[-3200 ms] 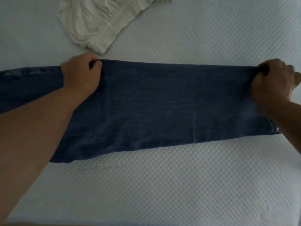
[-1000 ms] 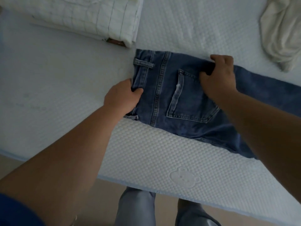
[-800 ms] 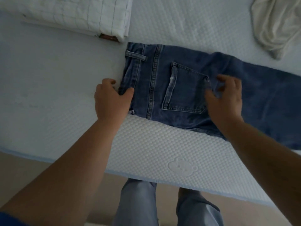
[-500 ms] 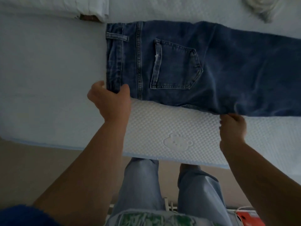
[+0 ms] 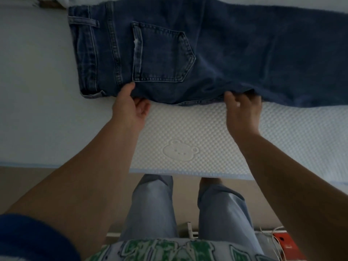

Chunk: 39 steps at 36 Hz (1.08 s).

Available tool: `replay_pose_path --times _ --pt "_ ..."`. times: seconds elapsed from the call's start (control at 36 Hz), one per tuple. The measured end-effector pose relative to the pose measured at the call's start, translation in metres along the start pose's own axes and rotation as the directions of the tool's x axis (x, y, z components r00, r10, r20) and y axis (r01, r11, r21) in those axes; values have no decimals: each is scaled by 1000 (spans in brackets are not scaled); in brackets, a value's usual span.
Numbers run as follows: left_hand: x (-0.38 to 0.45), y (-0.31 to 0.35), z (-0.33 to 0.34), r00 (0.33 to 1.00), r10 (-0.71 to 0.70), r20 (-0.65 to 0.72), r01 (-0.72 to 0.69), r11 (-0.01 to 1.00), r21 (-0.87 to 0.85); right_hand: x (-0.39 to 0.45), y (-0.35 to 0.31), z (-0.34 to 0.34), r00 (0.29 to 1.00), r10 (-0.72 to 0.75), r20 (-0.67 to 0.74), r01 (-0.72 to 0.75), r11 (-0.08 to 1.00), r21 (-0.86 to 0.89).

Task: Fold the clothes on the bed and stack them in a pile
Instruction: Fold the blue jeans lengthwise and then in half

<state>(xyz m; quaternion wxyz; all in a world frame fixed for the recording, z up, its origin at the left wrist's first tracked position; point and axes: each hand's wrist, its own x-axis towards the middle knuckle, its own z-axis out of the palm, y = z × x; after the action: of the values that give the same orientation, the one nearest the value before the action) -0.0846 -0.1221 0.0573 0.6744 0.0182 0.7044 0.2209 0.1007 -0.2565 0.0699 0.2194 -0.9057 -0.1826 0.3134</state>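
I am looking straight down over the near edge of the bed [image 5: 207,129], where the jeans [image 5: 226,49] are lying flat across the white textured mattress cover, folded lengthwise with a back pocket [image 5: 162,53] facing up. The waistband is sitting at the left, and the legs are running off to the right past the picture's edge.

My left hand [image 5: 130,110] is working at the near hem just below the pocket: the thumb is lying on top of the denim and the fingers are curling in beneath the edge, so this grip is pinching the fabric. My right hand [image 5: 243,113] is meeting the same near edge further right, around the seat and crotch seam. Its fingers are curling up under a raised fold of denim, so this grip is also closing on the jeans and lifting the edge a little off the bed.

A bear face [image 5: 179,152] is showing, embossed in the cover between my forearms. Below the bed edge I am seeing my own legs in pale blue trousers [image 5: 154,208] standing on the floor, with a red box [image 5: 284,242] and some thin white cords near the lower right corner.
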Motion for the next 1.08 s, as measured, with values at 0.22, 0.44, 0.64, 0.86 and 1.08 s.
replay_pose_path --times 0.22,0.44,0.64,0.86,1.08 --pt "0 7 9 993 58 100 -46 991 -122 8 4 -3 968 -13 249 -9 996 86" --pt "-1 22 2 973 194 127 -172 971 -163 -30 27 -11 960 67 273 -143 953 269" --pt "4 27 -28 987 112 -112 -101 990 102 -75 56 7 905 54 422 -12 995 -102" --pt "-17 -7 -36 881 468 -69 -266 612 745 -26 9 -5 760 -650 -2 632 740 -230" --pt "-15 -62 11 453 209 867 -746 -443 496 -12 84 -8 755 -352 554 646 546 -533"
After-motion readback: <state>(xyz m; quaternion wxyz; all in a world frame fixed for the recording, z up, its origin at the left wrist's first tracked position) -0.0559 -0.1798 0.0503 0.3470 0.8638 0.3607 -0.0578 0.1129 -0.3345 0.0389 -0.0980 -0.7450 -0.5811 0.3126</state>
